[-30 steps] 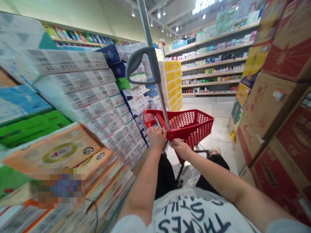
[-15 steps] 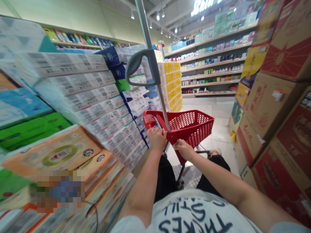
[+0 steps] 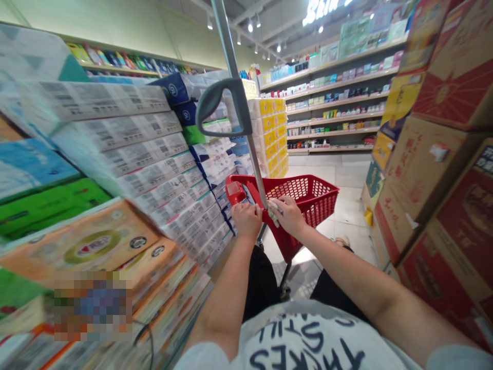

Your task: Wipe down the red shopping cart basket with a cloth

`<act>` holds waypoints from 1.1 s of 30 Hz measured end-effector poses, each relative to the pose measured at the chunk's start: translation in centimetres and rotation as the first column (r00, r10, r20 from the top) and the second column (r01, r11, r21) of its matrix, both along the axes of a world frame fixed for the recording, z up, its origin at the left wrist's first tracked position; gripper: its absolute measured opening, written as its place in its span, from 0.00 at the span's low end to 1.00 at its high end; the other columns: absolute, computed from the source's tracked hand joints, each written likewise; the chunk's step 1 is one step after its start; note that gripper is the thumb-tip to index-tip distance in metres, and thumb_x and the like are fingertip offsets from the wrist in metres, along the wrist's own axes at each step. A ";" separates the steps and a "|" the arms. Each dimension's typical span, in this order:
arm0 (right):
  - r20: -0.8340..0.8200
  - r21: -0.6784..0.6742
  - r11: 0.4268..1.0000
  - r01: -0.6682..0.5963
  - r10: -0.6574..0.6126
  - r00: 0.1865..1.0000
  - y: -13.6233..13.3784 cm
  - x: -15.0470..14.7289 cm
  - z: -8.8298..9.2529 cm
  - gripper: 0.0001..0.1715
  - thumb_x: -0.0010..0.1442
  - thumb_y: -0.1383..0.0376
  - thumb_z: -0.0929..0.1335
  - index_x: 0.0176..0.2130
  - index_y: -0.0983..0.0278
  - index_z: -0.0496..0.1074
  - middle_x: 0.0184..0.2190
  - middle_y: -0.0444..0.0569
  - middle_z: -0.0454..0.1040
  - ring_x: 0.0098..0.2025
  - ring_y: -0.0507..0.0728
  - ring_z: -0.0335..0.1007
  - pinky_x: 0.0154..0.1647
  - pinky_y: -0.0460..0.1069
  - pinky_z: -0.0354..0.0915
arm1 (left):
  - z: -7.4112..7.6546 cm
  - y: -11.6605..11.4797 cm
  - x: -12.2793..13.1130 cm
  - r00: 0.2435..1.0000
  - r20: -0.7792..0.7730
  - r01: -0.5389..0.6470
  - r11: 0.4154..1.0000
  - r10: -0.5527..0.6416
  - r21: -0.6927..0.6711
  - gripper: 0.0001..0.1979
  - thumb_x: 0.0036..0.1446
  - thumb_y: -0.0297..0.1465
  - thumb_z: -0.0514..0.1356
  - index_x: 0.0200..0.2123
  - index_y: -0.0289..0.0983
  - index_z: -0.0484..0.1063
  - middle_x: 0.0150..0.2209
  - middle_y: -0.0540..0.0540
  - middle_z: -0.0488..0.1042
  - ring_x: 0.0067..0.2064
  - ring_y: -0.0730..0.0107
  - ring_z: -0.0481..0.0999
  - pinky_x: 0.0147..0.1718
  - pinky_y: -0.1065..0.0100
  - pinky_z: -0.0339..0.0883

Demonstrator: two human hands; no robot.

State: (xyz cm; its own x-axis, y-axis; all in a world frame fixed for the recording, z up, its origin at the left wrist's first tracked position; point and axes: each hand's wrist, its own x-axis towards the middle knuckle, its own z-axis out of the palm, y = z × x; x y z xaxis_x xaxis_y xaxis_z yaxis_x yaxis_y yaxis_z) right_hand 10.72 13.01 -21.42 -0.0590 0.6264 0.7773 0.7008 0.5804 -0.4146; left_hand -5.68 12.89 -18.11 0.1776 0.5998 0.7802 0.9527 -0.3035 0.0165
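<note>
A red plastic shopping cart (image 3: 287,240) with a lattice basket stands right in front of me. My left hand (image 3: 247,220) is closed around its handle, beside the red end piece (image 3: 234,191). In my right hand (image 3: 291,217) is a crumpled pale cloth (image 3: 275,213), pressed to the cart's near rim just right of the metal pole (image 3: 257,167). The fingers partly cover the cloth, so its full size is hidden. A grey loop grip (image 3: 243,108) is fixed higher on the pole, with neither hand on it.
Stacked tissue packs (image 3: 150,149) rise close on the left, with orange packs (image 3: 96,241) nearer me. Cardboard cartons (image 3: 414,164) line the right. Shelves of small goods (image 3: 335,95) stand at the back. Pale floor tiles (image 3: 327,177) run between them. One patch at lower left is pixelated.
My right hand has moved up from the cart's near side to the rim by the pole, and the pale cloth now shows in it. My left hand stays on the handle.
</note>
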 end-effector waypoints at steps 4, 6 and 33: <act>0.026 -0.007 0.996 -0.094 0.094 0.995 0.3 -0.6 -0.5 0.23 0.67 0.61 0.58 0.57 0.64 0.67 0.57 0.58 0.66 0.60 0.60 0.59 0.62 0.59 0.60 | -0.1 -0.2 0.0 0.999 0.034 0.029 0.999 -0.028 -0.039 0.18 0.63 0.34 0.50 0.27 0.40 0.75 0.31 0.41 0.74 0.41 0.57 0.68 0.49 0.53 0.52; 0.038 0.020 0.991 -0.131 0.130 0.991 -0.2 -0.6 -2.1 0.25 0.68 0.64 0.57 0.61 0.64 0.61 0.59 0.57 0.64 0.63 0.59 0.56 0.64 0.59 0.58 | -0.1 -0.5 0.1 0.999 0.036 0.030 0.999 -0.028 -0.045 0.18 0.63 0.34 0.49 0.27 0.39 0.75 0.31 0.41 0.75 0.41 0.57 0.68 0.50 0.52 0.51; -0.037 0.034 0.999 0.007 -0.006 0.999 -1.2 -0.7 -1.8 0.20 0.60 0.70 0.61 0.52 0.64 0.69 0.52 0.54 0.71 0.56 0.59 0.63 0.59 0.56 0.58 | -0.3 -1.1 0.0 0.999 -0.036 -0.004 0.998 0.007 0.062 0.17 0.62 0.34 0.52 0.25 0.39 0.74 0.29 0.45 0.74 0.38 0.59 0.67 0.49 0.54 0.52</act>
